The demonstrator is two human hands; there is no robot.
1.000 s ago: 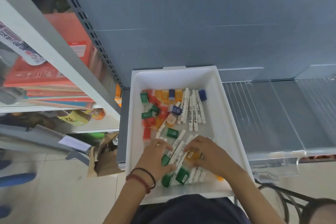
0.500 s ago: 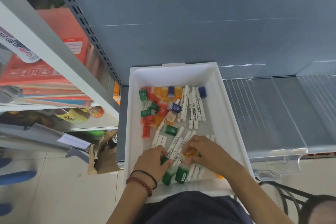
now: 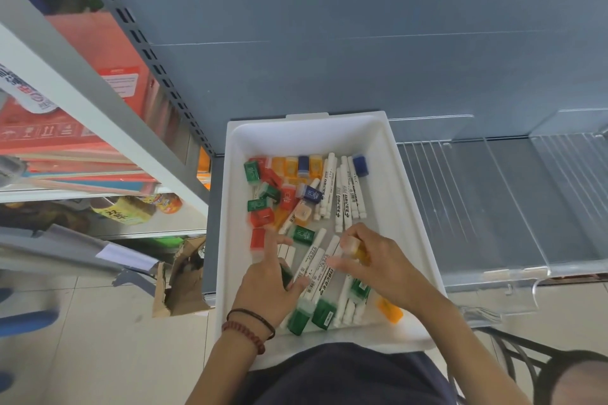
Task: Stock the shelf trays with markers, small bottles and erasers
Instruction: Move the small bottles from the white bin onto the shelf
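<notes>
Held orange bottle (image 3: 357, 250) pinched in right hand (image 3: 381, 268); logged markers (image 3: 317, 268) lying lengthwise, pointing away, just left of that grip, between hands; could not tell grip of blurred left hand (image 3: 266, 289).

Two bare forearms are seen. Just behind the left grip (image 3: 269, 283), two bracelets are worn round the wrist. A thin black cord bracelet (image 3: 254, 316), which appears as two strands, is placed nearer the grip. A dark red beaded bracelet (image 3: 245, 334) is placed just behind it, farther up the arm, and the two are set close together. Behind the right grip (image 3: 378, 265), the wrist and forearm are left uncovered. Behind both arms a plain dark navy cloth garment (image 3: 345, 371) is worn; its kind cannot be told.
</notes>
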